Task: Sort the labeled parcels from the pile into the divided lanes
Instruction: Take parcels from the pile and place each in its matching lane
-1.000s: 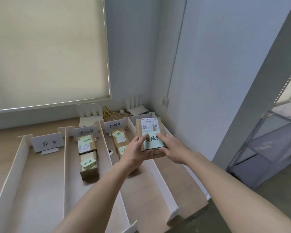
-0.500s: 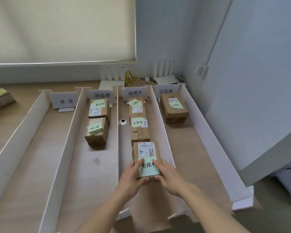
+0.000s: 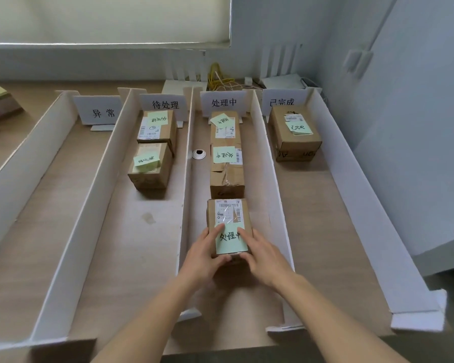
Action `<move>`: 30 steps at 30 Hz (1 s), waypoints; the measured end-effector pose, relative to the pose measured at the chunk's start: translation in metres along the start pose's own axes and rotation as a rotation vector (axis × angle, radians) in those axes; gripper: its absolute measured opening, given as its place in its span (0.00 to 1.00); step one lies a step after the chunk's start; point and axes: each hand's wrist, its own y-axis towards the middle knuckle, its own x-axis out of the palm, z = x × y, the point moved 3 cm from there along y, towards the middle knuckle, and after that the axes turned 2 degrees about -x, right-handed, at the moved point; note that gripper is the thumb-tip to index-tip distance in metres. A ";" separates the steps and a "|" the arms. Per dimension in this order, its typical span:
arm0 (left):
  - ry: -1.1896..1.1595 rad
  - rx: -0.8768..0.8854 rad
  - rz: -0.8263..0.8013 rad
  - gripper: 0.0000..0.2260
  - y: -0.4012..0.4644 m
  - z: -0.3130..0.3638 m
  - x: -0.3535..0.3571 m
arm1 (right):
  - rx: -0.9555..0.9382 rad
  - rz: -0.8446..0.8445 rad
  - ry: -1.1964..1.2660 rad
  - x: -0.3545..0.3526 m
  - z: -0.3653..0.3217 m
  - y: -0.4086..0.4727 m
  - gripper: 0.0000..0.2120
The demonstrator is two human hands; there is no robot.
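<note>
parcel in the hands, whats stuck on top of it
The parcel carries a white barcode shipping label and, nearer the person, a green sticky note reading 处理中. The left hand and right hand cover the note's side edges and the box's near corners.

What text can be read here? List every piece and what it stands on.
"异常": sign, first lane.
"待处理": sign, second lane.
"处理中": sign, third lane.
"已完成": sign, fourth lane.
"处理中": green note on held parcel.
Other notes, shipping labels: too small or blurred to read.
</note>
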 end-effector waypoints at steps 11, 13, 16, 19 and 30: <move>-0.042 -0.012 0.031 0.37 0.030 -0.001 -0.004 | 0.007 -0.003 -0.022 -0.015 -0.002 0.028 0.31; -0.052 -0.019 0.030 0.37 0.034 0.000 -0.005 | 0.010 -0.006 -0.026 -0.017 -0.002 0.031 0.31; -0.035 -0.030 0.028 0.38 0.038 0.002 -0.007 | 0.016 -0.010 -0.033 -0.019 -0.002 0.035 0.31; -0.056 -0.041 0.022 0.38 0.041 0.001 -0.006 | 0.018 -0.020 -0.041 -0.021 -0.003 0.038 0.31; 0.066 -0.091 0.008 0.39 0.042 0.009 -0.007 | 0.046 -0.075 -0.069 -0.028 -0.010 0.030 0.32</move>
